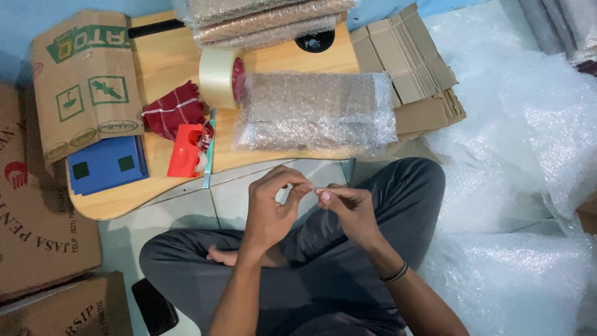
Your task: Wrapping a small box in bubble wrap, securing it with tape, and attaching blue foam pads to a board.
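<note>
Down at the bottom middle of the frame, left hand [268,208] and right hand [349,211] brought together over crossed legs in dark grey trousers [348,274], fingertips pinched toward each other, apparently on a thin clear strip of tape [310,188] stretched between them, though way too small and see-through to be sure. Both hands curled shut in that pinch, thumbs against forefingers; dark band on the right wrist. Just above the hands, at frame centre, bubble-wrapped flat parcel [316,112] lying on the low wooden table [155,62], near the table's front edge, well clear of both hands. Right beside the parcel's upper left corner, roll of clear packing tape [217,77] standing on edge. Left of that, red checked cloth [175,111], then a red tape cutter [185,150] and a thin teal strip next to it. Blue flat thing [107,164] at the table's left end, brown cardboard sheet [84,81] overlapping above it. More wrapped parcels [261,18] stacked along the top edge. Flattened cardboard boxes [407,59] upper right of centre, and loose bubble wrap [522,155] filling the whole right side. Printed brown cartons [37,218] down the left edge.
</note>
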